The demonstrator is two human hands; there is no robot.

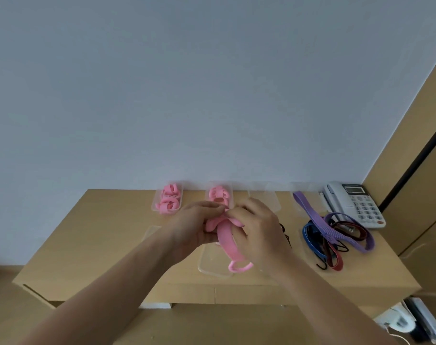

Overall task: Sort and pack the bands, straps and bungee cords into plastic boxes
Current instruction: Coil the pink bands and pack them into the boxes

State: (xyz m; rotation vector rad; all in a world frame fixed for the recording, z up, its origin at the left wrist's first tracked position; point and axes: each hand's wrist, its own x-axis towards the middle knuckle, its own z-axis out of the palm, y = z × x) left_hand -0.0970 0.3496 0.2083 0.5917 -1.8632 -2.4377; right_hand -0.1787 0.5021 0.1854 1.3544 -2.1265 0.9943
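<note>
Two boxes (167, 200) (219, 195) hold rolled pink bands beyond the grip; one purple strap (319, 217) and one telephone (356, 204) lie right.

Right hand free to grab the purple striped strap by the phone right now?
Probably not yet: the right hand and left hand both grip the pink band. The purple striped strap lies uncovered to its right, path clear.

White desk phone (356, 204) on wooden table (99, 235)
</note>
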